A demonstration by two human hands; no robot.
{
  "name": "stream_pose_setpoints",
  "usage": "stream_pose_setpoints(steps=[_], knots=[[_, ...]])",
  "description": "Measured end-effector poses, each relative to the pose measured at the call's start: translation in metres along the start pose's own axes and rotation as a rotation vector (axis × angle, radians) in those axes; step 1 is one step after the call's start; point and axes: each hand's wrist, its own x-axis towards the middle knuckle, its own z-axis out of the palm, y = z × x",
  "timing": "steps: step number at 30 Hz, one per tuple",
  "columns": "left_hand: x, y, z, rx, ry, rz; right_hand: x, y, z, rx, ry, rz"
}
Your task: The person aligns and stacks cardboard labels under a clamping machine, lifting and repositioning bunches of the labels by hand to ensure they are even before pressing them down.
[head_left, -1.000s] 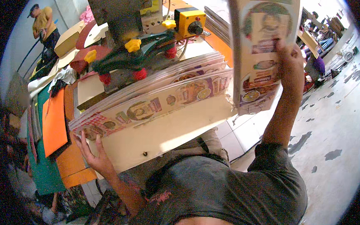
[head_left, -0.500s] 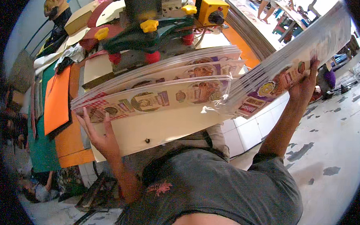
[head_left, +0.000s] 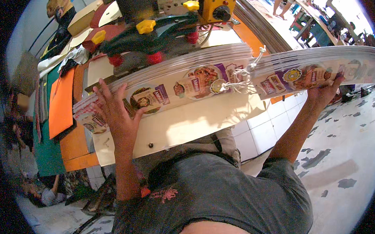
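Observation:
A long stack of printed cardboard sheets [head_left: 189,85], bound round the middle with white string [head_left: 243,75], stretches across the view in front of me. My left hand [head_left: 114,111] lies flat with spread fingers against the stack's left end. My right hand [head_left: 322,93] holds the stack's right end from underneath, raised level with the rest. The stack rests along the edge of a cream-coloured machine table [head_left: 183,121].
Behind the stack stands a machine with a yellow control box [head_left: 217,7], yellow knobs [head_left: 145,26] and red knobs [head_left: 154,58]. Orange boards [head_left: 60,97] lean at the left. Another person [head_left: 56,0] works at the far left; more printed stacks [head_left: 263,20] lie behind.
My right hand has swung the stack's right end down from upright to level with the rest. My left hand has moved up onto the stack's left end.

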Motion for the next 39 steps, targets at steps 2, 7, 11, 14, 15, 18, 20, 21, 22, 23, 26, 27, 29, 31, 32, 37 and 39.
stream_pose_setpoints(steps=[2, 7, 11, 14, 15, 18, 20, 21, 22, 23, 26, 27, 29, 31, 32, 37, 39], knots=[[0.000, 0.005, 0.000, 0.056, -0.008, -0.066, 0.000, -0.010, 0.001, -0.047, 0.030, -0.039], [-0.002, 0.007, 0.008, 0.041, 0.035, -0.055, -0.006, -0.043, 0.004, -0.180, 0.166, -0.135], [-0.005, 0.010, 0.009, 0.003, 0.034, -0.071, 0.019, -0.069, -0.026, -0.246, 0.122, -0.289], [-0.004, 0.003, 0.013, 0.055, 0.061, -0.025, 0.035, -0.080, -0.059, -0.196, 0.050, -0.273], [-0.004, 0.003, 0.015, 0.061, 0.062, -0.029, 0.038, -0.082, -0.071, -0.147, 0.068, -0.240], [-0.004, 0.009, 0.024, 0.036, 0.086, -0.037, 0.053, -0.082, -0.133, 0.030, -0.096, -0.087], [-0.004, 0.013, 0.023, -0.033, 0.056, -0.076, 0.040, -0.069, -0.148, 0.271, -0.225, 0.158], [-0.004, 0.021, 0.017, -0.024, 0.060, -0.082, 0.032, -0.057, -0.145, 0.412, -0.311, 0.232], [-0.002, 0.033, 0.014, -0.069, 0.076, -0.102, 0.016, -0.046, -0.132, 0.541, -0.388, 0.313], [-0.001, 0.042, 0.010, -0.111, 0.096, -0.121, 0.001, -0.037, -0.118, 0.660, -0.458, 0.404], [-0.021, 0.047, 0.004, -0.686, 0.102, -0.018, -0.042, -0.009, -0.084, 0.283, -0.014, 0.313], [-0.024, 0.060, -0.001, -0.676, 0.105, -0.023, -0.047, 0.001, -0.079, 0.287, -0.017, 0.323], [-0.032, 0.095, -0.011, -1.625, -0.135, -0.288, -0.083, 0.033, -0.042, 0.454, -0.072, 0.462], [-0.031, 0.107, -0.020, -1.725, -0.245, -0.350, -0.123, 0.047, 0.007, 0.466, -0.091, 0.503], [-0.031, 0.108, -0.024, -1.824, -0.367, -0.403, -0.132, 0.053, 0.017, 0.448, -0.096, 0.504], [-0.054, 0.088, -0.031, -1.564, -0.309, -0.552, -0.199, 0.079, 0.093, 0.295, -0.023, 0.487], [-0.068, 0.069, -0.023, -1.342, -0.324, -0.585, -0.229, 0.087, 0.108, 0.296, -0.119, 0.550]])
